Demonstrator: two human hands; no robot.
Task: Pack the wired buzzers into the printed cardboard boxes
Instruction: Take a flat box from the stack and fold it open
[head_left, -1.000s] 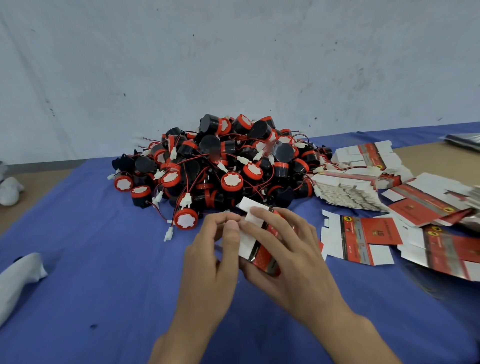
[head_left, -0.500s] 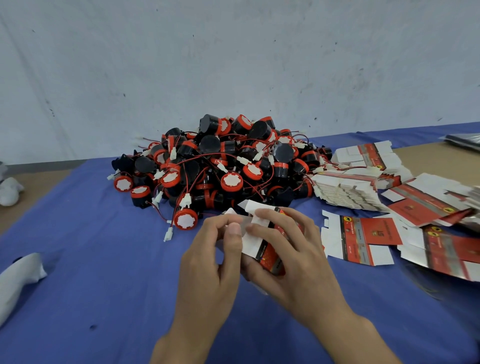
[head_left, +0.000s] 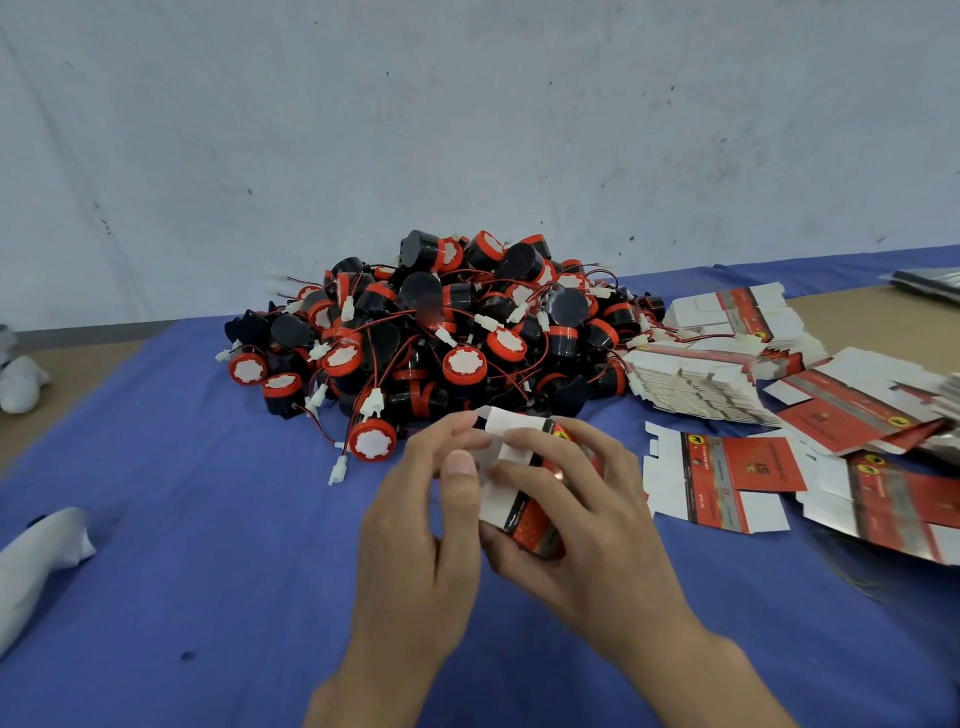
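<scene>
A red printed cardboard box (head_left: 524, 499) with white flaps sits between both hands at the table's centre. My right hand (head_left: 576, 525) grips the box from the right, fingers curled over its top. My left hand (head_left: 421, 525) pinches a white flap at the box's left end with thumb and fingers. Behind them lies a big pile of black and red wired buzzers (head_left: 447, 332) with white connectors. One buzzer (head_left: 371, 441) lies face up just left of my left hand. What is inside the box is hidden.
Flat unfolded printed boxes (head_left: 727, 478) lie to the right, with a stack of them (head_left: 696, 379) and more scattered further right (head_left: 883, 415). A blue cloth (head_left: 208, 571) covers the table. A white object (head_left: 36, 551) lies at the left edge. A grey wall stands behind.
Both hands stay on the box. The box has turned slightly, and my left fingers have shifted on the white flap at its end.
</scene>
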